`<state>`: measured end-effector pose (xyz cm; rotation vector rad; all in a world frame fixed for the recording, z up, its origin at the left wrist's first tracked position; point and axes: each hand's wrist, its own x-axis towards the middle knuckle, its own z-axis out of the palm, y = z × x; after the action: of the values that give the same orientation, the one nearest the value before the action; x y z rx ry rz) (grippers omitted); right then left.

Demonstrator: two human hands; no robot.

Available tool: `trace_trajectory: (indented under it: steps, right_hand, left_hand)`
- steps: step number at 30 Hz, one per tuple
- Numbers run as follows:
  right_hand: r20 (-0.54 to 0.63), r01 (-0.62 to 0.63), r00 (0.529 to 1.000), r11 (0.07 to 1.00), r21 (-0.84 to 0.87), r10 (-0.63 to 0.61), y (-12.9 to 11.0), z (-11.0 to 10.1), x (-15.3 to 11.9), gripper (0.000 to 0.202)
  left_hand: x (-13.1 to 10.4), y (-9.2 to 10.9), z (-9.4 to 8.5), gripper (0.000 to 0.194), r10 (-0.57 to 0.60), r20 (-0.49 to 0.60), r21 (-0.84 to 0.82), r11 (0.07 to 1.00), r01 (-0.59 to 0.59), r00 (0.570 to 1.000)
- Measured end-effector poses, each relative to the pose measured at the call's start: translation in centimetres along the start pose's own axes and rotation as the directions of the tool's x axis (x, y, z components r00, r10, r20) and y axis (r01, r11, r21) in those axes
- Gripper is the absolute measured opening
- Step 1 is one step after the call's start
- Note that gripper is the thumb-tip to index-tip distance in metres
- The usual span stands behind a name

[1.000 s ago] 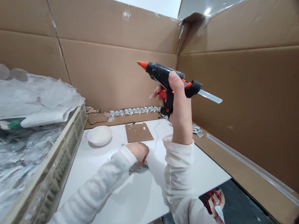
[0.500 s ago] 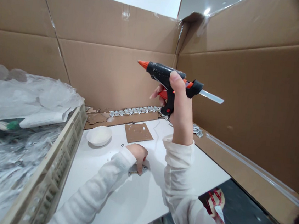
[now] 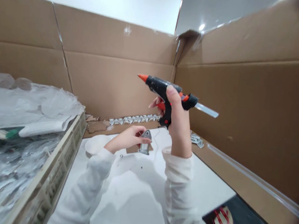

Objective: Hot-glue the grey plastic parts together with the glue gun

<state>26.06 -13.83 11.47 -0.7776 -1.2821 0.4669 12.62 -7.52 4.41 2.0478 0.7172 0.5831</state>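
My right hand point(image 3: 175, 109) grips a black and orange hot glue gun point(image 3: 159, 85), raised in the air with its orange nozzle pointing left. A clear glue stick point(image 3: 207, 110) sticks out of its back end. Lower and to the left, my left hand point(image 3: 130, 137) pinches a small grey lantern-shaped piece point(image 3: 145, 143) with a pointed top, held upright above the white board point(image 3: 129, 202). Behind that piece lies a brown cardboard square point(image 3: 132, 148), partly covered. A white bowl point(image 3: 92, 143) sits beside my left wrist, partly hidden by it.
A row of small silvery pieces point(image 3: 134, 119) lies along the back edge, and more pieces point(image 3: 196, 140) lie at the right. On the left, a crate point(image 3: 60, 167) holds plastic-wrapped goods. Cardboard walls point(image 3: 109, 83) rise behind and at the right. A small ring point(image 3: 121, 155) lies on the board.
My left hand has lifted the grey lantern-shaped piece off the board and turned it upright. The glue gun stays in my right hand, and the view has tilted slightly upward.
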Motion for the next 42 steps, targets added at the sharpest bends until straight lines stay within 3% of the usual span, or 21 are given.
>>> trace_trajectory:
  steps: [2,6,10,14,20,24,28,42]
  right_hand:
    - [-0.02,-0.025,1.0,0.997,-0.073,0.024,0.2,0.1,0.2,0.039]
    - [0.093,-0.016,0.995,0.985,-0.17,0.033,0.3,0.6,0.4,0.032]
    - [0.306,-0.022,0.95,0.988,-0.155,0.069,0.0,1.7,0.3,0.025]
    - [0.294,-0.052,0.949,0.978,-0.204,0.112,0.6,2.8,0.4,0.025]
    - [0.262,-0.093,0.958,0.989,-0.116,0.12,1.6,3.3,0.6,0.016]
    - [0.253,-0.139,0.955,0.987,-0.087,0.157,1.3,3.3,0.4,0.016]
    - [0.261,-0.167,0.95,0.985,-0.041,0.172,1.6,3.4,0.4,0.022]
    - [0.214,-0.035,0.976,0.997,-0.074,0.05,2.1,3.9,0.6,0.017]
  left_hand:
    - [-0.8,1.4,-1.2,0.029,0.021,-0.243,-0.184,0.981,-0.068,0.97]
    - [-1.8,2.8,-2.1,0.036,0.012,-0.57,-0.372,0.888,-0.271,0.821]
    - [-2.0,3.3,-2.0,0.037,0.003,-0.708,-0.421,0.801,-0.425,0.707]
    - [-2.2,3.8,-2.0,0.036,-0.012,-0.759,-0.433,0.756,-0.491,0.651]
    - [-2.7,3.7,-3.1,0.034,0.043,-0.771,-0.352,0.803,-0.481,0.635]
    - [-3.3,3.7,-4.1,0.036,0.058,-0.726,-0.306,0.865,-0.397,0.685]
    - [-3.8,3.8,-4.6,0.037,0.058,-0.717,-0.288,0.883,-0.371,0.694]
    - [-4.4,4.3,-4.8,0.046,0.002,-0.645,-0.328,0.903,-0.279,0.765]
